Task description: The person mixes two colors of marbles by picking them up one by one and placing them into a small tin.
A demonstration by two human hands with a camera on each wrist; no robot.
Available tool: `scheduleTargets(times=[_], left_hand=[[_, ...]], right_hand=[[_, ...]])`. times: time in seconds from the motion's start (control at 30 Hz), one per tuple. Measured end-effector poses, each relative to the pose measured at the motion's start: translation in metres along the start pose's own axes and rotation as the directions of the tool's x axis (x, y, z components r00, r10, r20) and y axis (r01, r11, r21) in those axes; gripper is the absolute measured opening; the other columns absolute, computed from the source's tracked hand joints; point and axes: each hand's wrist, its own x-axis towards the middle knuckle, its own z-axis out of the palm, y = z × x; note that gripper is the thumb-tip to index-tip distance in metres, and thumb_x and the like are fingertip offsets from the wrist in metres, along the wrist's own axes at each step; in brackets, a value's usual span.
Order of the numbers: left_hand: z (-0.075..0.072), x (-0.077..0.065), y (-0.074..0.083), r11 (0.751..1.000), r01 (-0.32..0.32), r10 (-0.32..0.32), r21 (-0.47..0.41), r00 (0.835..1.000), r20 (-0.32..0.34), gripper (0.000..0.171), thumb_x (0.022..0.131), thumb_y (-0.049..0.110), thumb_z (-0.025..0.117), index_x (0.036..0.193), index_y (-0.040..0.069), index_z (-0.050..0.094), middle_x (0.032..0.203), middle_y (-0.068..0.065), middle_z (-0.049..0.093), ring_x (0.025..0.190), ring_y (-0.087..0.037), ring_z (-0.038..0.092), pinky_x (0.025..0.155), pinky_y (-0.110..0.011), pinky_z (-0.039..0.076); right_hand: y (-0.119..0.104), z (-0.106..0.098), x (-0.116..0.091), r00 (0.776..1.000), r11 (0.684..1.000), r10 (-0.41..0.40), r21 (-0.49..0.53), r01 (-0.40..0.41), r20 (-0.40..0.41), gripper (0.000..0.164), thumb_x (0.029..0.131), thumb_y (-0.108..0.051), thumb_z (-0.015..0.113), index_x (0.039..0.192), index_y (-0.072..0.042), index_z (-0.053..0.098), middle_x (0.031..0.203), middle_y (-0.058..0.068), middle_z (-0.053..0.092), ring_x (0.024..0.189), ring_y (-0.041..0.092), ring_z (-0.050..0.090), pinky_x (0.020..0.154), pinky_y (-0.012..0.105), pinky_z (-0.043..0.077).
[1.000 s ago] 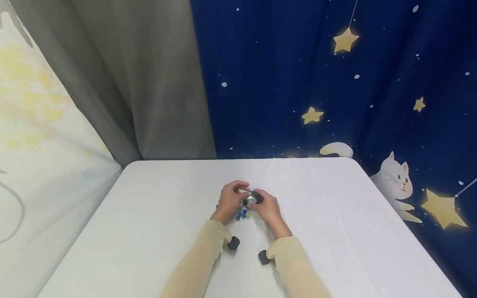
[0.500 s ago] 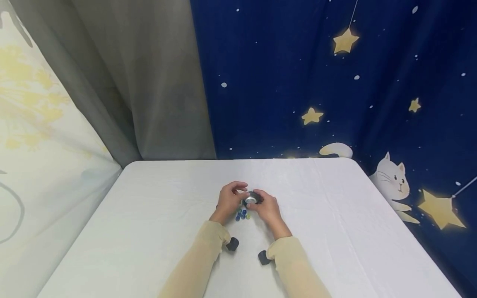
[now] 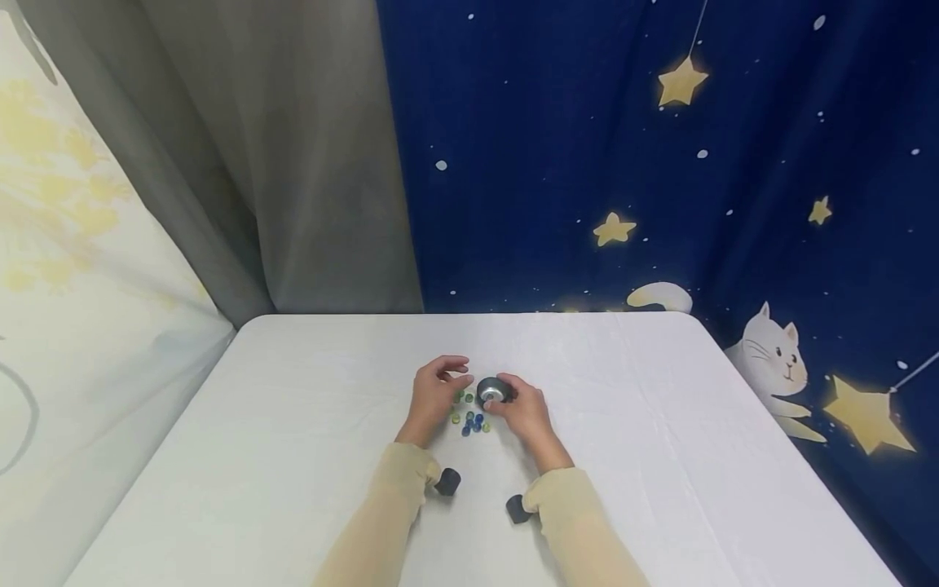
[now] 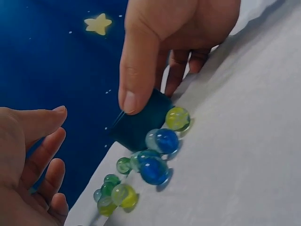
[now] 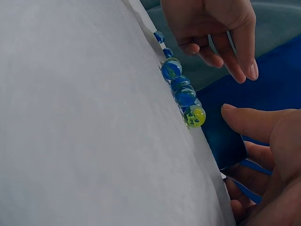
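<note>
Moved since half a second ago: left hand (image 3: pixel 431 398), toward left edge of tabletop (image 3: pixel 609 456), off the cup (image 3: pixel 481 388), leaving a gap between the two. Small cup, dark outside, silvery inside, mouth up, just right of tabletop's midline, toward far edge. Gripped by right hand (image 3: pixel 526 409), thumb at near rim, fingers round right side. Contents of cup: too small to tell.

Left hand: holding nothing visible, fingers loosely bent, thumb and forefinger apart in head view. Between left hand and cup: green marbles (image 3: pixel 469 399), partly blocked by that hand. Yellow marble (image 3: pixel 456 419) just beside left hand, closer to near edge. Blue marbles (image 3: pixel 479 418) bunched on near-edge side of cup; yellow-green marble (image 3: pixel 487 427) at right end of bunch.

Around: black wrist cameras (image 3: pixel 448 482) at both cuffs; beige sleeves (image 3: pixel 374 514) reaching in from near edge. Beyond far edge: grey curtain (image 3: pixel 330 163), navy curtain (image 3: pixel 528 163) with star and cat prints. Past left edge: white curtain (image 3: pixel 88 326), yellow print.

Versus earlier: cup in about same spot, left rim now uncovered; yellow marble and more green marbles newly in view; blue bunch unchanged; right hand's grip same.
</note>
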Motion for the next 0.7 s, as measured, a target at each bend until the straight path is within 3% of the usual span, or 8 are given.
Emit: scheduleTargets(times=[0.3, 0.5, 0.7], left_hand=[[-0.012, -0.003, -0.002, 0.999, 0.011, -0.015, -0.052, 0.997, -0.075, 0.029, 0.081, 0.009, 0.078, 0.109, 0.013, 0.071, 0.097, -0.002, 0.071, 0.079, -0.018, 0.057, 0.072, -0.030, 0.045], [-0.019, -0.005, 0.000, 0.998, 0.006, -0.010, -0.055, 0.998, -0.068, 0.031, 0.081, 0.009, 0.078, 0.111, 0.013, 0.070, 0.100, -0.004, 0.070, 0.082, -0.020, 0.058, 0.075, -0.033, 0.045], [-0.027, -0.006, 0.003, 0.999, 0.014, -0.016, -0.041, 0.998, -0.062, 0.033, 0.082, 0.009, 0.077, 0.114, 0.011, 0.069, 0.105, -0.008, 0.068, 0.084, -0.021, 0.057, 0.069, -0.030, 0.045]], right_hand=[[-0.002, 0.001, 0.001, 1.000, 1.000, 0.004, -0.014, -0.004, -0.001, 0.056, 0.079, -0.018, 0.079, 0.131, -0.008, 0.059, 0.130, 0.015, 0.060, 0.122, 0.035, 0.053, 0.101, 0.050, 0.038], [-0.001, 0.001, 0.002, 1.000, 0.999, 0.028, 0.015, -0.028, 0.010, 0.058, 0.079, -0.018, 0.079, 0.132, -0.011, 0.058, 0.133, 0.013, 0.058, 0.125, 0.033, 0.051, 0.103, 0.050, 0.036], [0.001, 0.002, 0.003, 0.999, 0.999, 0.034, 0.017, -0.034, 0.018, 0.059, 0.078, -0.019, 0.079, 0.133, -0.011, 0.058, 0.133, 0.012, 0.058, 0.126, 0.033, 0.050, 0.104, 0.050, 0.035]])
